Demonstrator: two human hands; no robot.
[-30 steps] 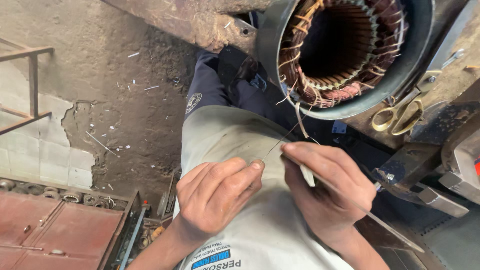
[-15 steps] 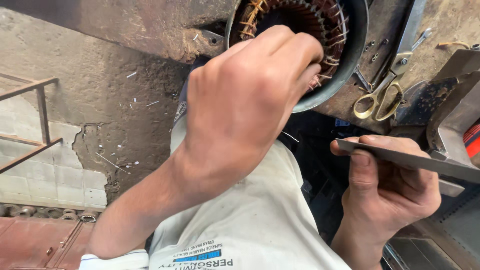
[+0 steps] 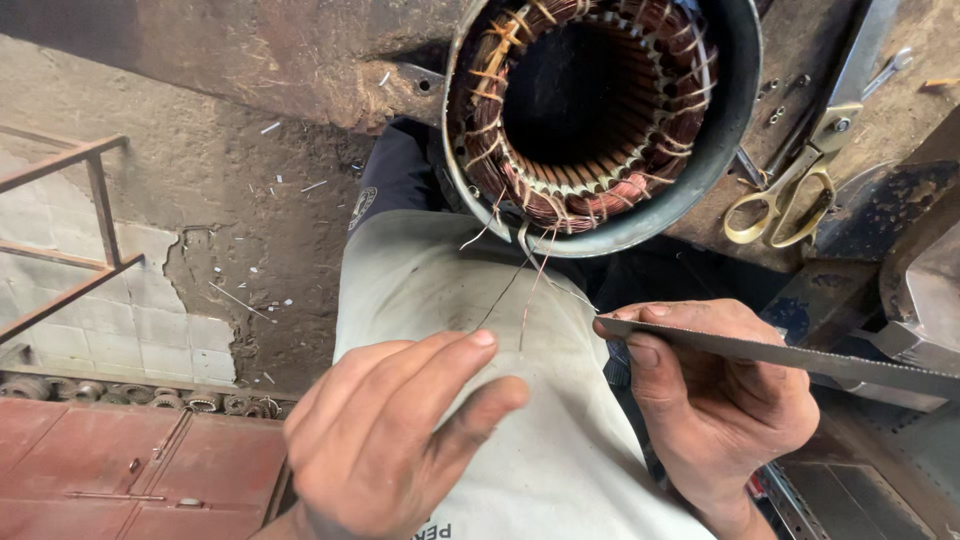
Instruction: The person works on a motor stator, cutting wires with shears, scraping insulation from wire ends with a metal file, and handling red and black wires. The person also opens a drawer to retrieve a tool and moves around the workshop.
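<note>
A motor stator (image 3: 598,110) with copper windings inside a grey steel housing sits on the bench edge above my lap. Thin wire ends (image 3: 528,285) hang from its lower rim. My left hand (image 3: 390,440) is low in the middle, fingers apart, fingertips touching a thin wire end. My right hand (image 3: 715,395) grips a flat grey hacksaw blade (image 3: 800,358) that runs off to the right, its tip close to the hanging wires.
Scissors with yellow handles (image 3: 795,190) lie on the rusty bench (image 3: 880,110) right of the stator. A metal frame (image 3: 70,240) stands at the left over a concrete floor. A reddish metal panel (image 3: 110,470) lies at the lower left.
My left hand has come down from the stator rim to the hanging wires above my lap. My right hand has stayed put, still holding the blade.
</note>
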